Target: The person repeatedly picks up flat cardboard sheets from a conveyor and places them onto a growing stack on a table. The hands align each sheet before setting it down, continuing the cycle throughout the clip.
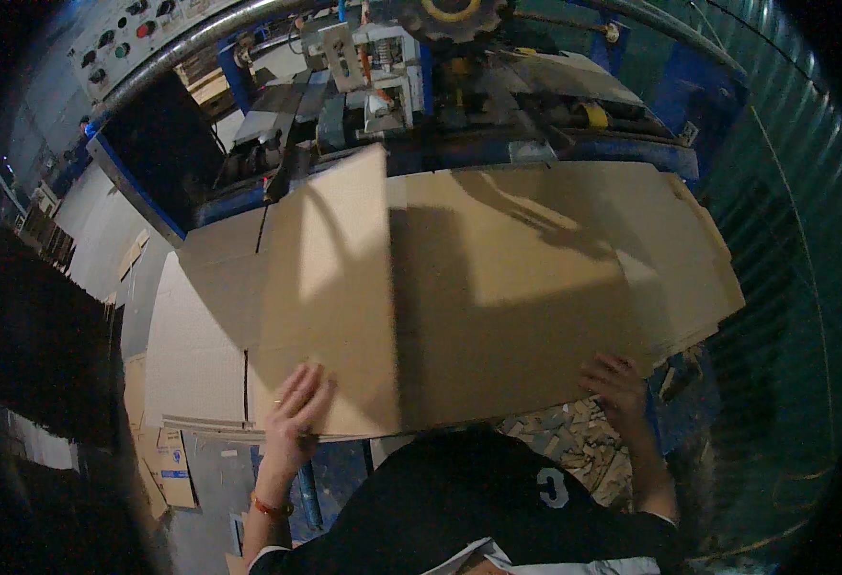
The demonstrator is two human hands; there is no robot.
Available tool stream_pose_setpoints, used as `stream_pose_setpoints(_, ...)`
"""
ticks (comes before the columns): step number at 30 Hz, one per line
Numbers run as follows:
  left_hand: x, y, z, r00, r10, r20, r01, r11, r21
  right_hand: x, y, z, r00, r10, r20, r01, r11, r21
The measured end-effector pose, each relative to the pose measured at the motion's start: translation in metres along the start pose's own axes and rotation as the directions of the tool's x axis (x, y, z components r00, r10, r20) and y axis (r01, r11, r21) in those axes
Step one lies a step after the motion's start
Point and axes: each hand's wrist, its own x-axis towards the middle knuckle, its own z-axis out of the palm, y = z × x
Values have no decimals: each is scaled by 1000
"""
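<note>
A large brown corrugated cardboard sheet (526, 345) lies in front of me on a stack of similar sheets. On its left, a panel (335, 287) stands partly folded up, casting a shadow to its right. My left hand (298, 407), with a ring and a reddish wristband, rests its outstretched fingers on the lower part of this panel. At the sheet's near right edge is my right hand (617, 386), slightly blurred, fingers apart at the cardboard's edge. Neither hand appears closed around anything.
A blue-framed machine (613, 153) with rollers and belts stands just beyond the cardboard. Its control panel (134, 38) with knobs is at the upper left. Cardboard scraps (569, 446) lie below the near edge. A green corrugated wall (785, 192) runs along the right.
</note>
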Motion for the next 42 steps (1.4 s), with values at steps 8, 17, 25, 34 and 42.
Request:
stream_pose_setpoints(8,27,2,7,956,154,250,-200,966,167,18,21,-10,982,-80,174,83,996,-12)
stream_pose_setpoints(17,84,-31,21,992,87,96,-103,979,178,112,92,6,937,-188,295,284,902,-326)
stream_pose_setpoints(25,203,-91,57,983,117,-142,-101,989,111,228,127,36,889,153,431,-68,976,-206)
stream_pose_setpoints(34,133,-85,26,869,-156,-470,288,931,224,131,132,1,920,346,-182,-375,912,-167)
stream_pose_setpoints(42,-91,-202,19,300,-811,-502,948,194,253,-37,206,-14,487,709,-509,-787,610,96)
